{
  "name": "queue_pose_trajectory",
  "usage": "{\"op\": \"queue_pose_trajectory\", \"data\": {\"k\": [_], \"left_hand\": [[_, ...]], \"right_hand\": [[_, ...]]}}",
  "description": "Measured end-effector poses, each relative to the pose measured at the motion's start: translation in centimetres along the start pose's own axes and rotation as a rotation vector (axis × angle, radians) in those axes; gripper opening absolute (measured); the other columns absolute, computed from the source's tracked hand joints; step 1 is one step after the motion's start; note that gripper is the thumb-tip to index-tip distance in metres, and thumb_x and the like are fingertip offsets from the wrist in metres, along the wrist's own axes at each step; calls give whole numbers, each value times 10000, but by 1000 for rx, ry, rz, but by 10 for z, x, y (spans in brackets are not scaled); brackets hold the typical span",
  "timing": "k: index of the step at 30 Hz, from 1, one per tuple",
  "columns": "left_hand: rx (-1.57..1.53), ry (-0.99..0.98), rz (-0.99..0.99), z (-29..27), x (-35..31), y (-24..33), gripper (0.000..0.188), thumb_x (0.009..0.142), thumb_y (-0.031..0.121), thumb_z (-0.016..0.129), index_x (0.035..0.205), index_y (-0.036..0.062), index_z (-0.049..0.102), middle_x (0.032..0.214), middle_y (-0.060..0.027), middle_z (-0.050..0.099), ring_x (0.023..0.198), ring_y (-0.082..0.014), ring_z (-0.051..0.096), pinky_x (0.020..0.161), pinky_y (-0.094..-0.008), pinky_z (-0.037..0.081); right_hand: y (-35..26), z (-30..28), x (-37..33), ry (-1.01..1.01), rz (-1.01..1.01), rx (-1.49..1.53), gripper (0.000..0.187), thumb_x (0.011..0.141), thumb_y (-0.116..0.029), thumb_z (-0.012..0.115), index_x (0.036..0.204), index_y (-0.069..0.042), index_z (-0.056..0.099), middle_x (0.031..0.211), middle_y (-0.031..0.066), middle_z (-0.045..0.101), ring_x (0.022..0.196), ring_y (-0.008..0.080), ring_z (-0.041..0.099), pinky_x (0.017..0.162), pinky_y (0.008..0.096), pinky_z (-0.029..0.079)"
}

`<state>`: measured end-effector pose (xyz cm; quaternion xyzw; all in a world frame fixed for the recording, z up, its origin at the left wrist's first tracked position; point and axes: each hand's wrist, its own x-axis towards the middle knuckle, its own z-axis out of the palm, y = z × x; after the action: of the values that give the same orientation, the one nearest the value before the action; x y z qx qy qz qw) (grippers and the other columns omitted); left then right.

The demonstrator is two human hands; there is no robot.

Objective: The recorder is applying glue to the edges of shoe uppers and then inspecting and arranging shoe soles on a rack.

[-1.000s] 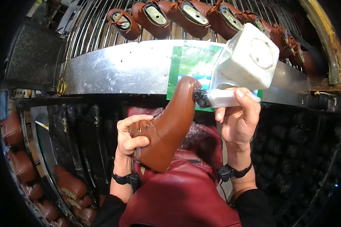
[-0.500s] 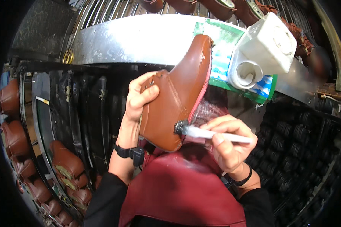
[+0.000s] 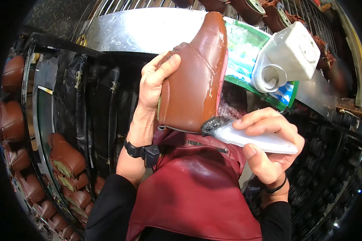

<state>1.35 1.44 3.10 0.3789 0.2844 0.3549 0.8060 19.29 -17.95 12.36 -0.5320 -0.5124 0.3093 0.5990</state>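
Observation:
My left hand (image 3: 155, 80) grips a brown leather shoe upper (image 3: 193, 84) by its edge, thumb on the near face and fingers behind. The shoe's toe points away from me, and a wet sheen with whitish spots runs along its right side next to a pink edge. In my right hand (image 3: 271, 140) is a white-handled brush (image 3: 253, 138), held between thumb and fingers. Its dark bristles (image 3: 213, 125) touch the shoe's lower right corner, by the heel.
Beyond the shoe, a white cut-open jug (image 3: 287, 52) rests on a green and blue sheet (image 3: 247, 52) on a metal bench (image 3: 149, 32). Brown shoes (image 3: 68, 156) fill a rack at left; more lie on bars behind. Black soles (image 3: 309, 176) are stacked at right. A red apron (image 3: 189, 193) covers my lap.
The shoe has turned more upright and moved slightly away from me. My right hand has shifted right, and the brush has gone along the lower edge to the heel corner, its handle now broadside.

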Motion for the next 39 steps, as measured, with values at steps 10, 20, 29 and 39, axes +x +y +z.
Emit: {"op": "queue_pose_trajectory", "data": {"k": [10,20,29,39], "left_hand": [[-569,-140,-116,38,-2,-14,459,1119,393,491,1354,22,624,1205,-142,717,1052,-265,726,938,-412,612],[-76,98,44,38,1,-27,403,1122,204,496,1471,9,549,1352,-107,666,1198,-202,675,1022,-347,571],[360,353,404,-22,106,82,320,978,167,723,1210,-52,709,1105,-101,739,967,-173,710,887,-307,566],[1941,695,20,-63,405,139,619,744,475,848,1210,77,765,1272,-218,730,1198,-383,702,1021,-466,571]], "right_hand": [[1,-27,47,-1,-61,41,354,782,-252,767,955,41,668,1006,213,735,960,271,699,887,384,554],[89,-43,104,297,122,347,160,1008,-101,659,1006,57,682,913,146,731,611,183,657,568,301,544],[89,5,56,798,355,770,203,1083,-185,611,982,-10,594,755,137,696,545,221,687,457,354,577],[114,-23,80,901,396,645,217,1081,-191,612,993,-2,553,806,175,695,531,239,670,444,352,557]]}}
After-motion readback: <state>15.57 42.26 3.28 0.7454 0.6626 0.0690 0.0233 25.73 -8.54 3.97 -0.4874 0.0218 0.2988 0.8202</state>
